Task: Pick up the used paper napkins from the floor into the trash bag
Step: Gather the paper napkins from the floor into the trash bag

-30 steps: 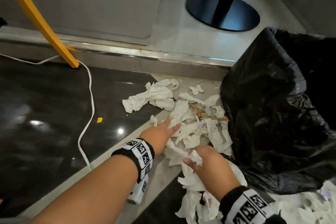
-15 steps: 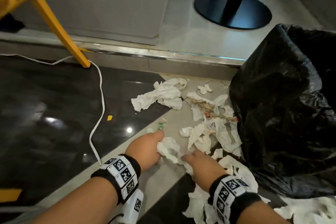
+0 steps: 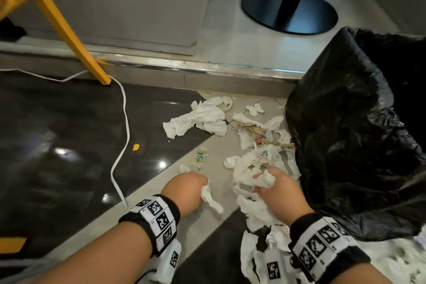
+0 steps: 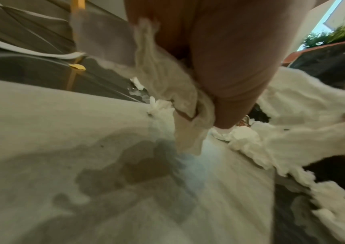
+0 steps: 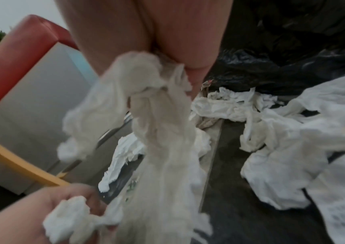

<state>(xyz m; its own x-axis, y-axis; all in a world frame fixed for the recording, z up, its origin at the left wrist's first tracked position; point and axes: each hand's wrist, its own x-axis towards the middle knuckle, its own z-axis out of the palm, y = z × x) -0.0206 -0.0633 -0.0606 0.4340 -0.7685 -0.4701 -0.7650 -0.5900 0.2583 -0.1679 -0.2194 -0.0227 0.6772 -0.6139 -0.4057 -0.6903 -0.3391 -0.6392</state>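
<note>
Crumpled white paper napkins lie strewn over the grey floor tile beside a black trash bag at the right. My left hand grips a twisted white napkin just above the floor; the left wrist view shows the napkin bunched under the curled fingers. My right hand clutches a wad of napkins, and long strips hang down from it. A larger napkin clump sits farther off, and more napkins lie under my right wrist.
A white cable runs across the dark glossy floor at the left. A yellow chair leg stands behind it at a metal-edged step. A black round table base is beyond. A small wrapper and a yellow scrap lie near.
Both hands have drawn back toward me and closed on napkins: the left went from flat on the pile to gripping a twisted napkin, the right gathered a bigger wad and lifted it.
</note>
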